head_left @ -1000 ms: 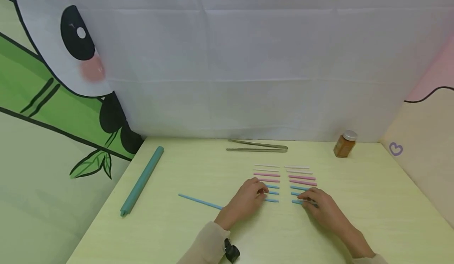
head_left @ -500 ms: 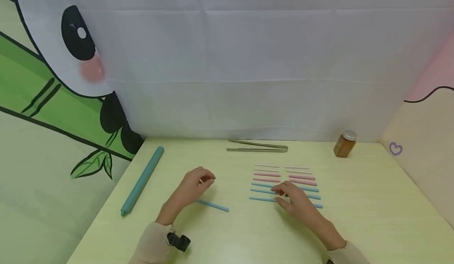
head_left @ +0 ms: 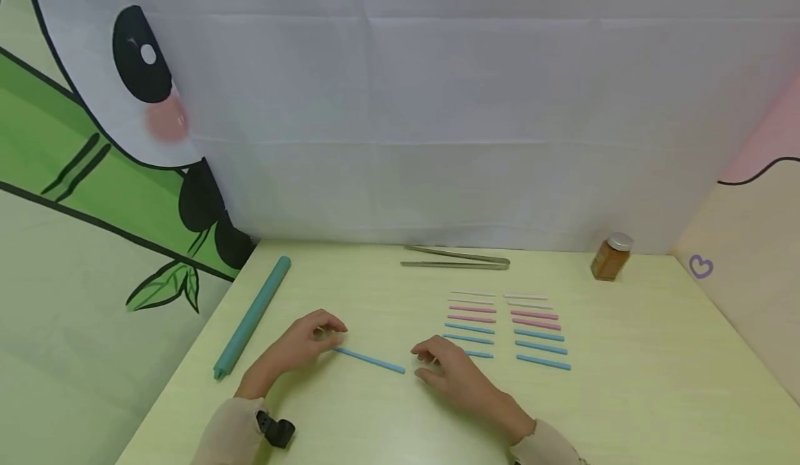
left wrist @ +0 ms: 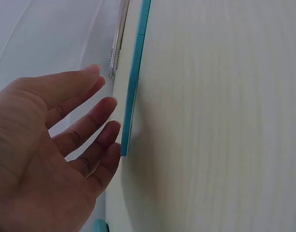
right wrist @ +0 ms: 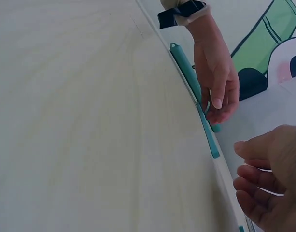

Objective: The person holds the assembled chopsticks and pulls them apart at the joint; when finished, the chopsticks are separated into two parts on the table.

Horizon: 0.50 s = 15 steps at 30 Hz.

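Observation:
A single long blue stick [head_left: 375, 361] lies slanted on the table, apart from the rows. My left hand [head_left: 306, 340] is at its far left end, fingers loosely bent; in the left wrist view the little finger is close to the tip of the blue stick [left wrist: 132, 92], and whether it touches cannot be told. My right hand [head_left: 455, 373] hovers near the stick's other end, thumb and fingers apart with nothing between them. To its right, short sticks lie in two columns: white, pink [head_left: 534, 314] and blue [head_left: 540, 346], the nearest left blue one partly behind the hand.
Metal tongs [head_left: 459, 264] lie at the back of the table. A spice jar [head_left: 611, 258] with a silver lid stands at the back right. Along the left edge lies a rolled teal tube [head_left: 253, 319]. A white cloth backdrop [head_left: 400, 139] rises behind.
Both hands have left the rows of sticks and moved left. My left hand went to the lone blue stick's left end, and my right hand came towards its right end.

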{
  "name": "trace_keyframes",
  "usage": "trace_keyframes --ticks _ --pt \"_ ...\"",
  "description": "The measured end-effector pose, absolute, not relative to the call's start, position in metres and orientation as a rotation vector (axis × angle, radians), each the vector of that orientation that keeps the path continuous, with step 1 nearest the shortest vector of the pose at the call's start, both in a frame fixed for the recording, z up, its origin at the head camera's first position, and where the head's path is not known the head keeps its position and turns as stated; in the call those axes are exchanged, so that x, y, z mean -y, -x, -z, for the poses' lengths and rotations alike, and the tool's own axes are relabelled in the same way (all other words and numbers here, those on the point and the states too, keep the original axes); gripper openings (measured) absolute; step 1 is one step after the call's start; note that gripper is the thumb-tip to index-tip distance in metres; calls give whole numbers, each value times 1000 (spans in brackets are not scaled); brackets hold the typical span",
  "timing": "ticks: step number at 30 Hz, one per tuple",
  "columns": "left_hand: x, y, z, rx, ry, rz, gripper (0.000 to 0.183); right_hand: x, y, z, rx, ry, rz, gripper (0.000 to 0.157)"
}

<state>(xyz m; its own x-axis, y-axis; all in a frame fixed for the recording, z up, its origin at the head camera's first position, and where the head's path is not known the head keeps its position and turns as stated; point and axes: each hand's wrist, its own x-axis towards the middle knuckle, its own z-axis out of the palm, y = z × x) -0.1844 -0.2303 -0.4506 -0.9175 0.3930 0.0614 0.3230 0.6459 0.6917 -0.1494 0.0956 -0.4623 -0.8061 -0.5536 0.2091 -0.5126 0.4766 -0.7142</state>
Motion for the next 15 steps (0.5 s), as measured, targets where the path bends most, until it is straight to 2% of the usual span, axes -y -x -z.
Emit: trace_keyframes --ticks 4,7,11,15 --pt "229 189 454 -2720 -705 -1062 22 -77 149 464 -2655 972 1154 29" --pt "225 191 455 -2707 -792 -994 18 -67 150 464 -2692 984 1046 27" --pt "219 191 456 -2696 -819 -925 6 -59 151 465 -2744 1000 942 18" --pt "214 188 454 -2678 -792 -936 7 -56 150 467 -2778 1002 947 10"
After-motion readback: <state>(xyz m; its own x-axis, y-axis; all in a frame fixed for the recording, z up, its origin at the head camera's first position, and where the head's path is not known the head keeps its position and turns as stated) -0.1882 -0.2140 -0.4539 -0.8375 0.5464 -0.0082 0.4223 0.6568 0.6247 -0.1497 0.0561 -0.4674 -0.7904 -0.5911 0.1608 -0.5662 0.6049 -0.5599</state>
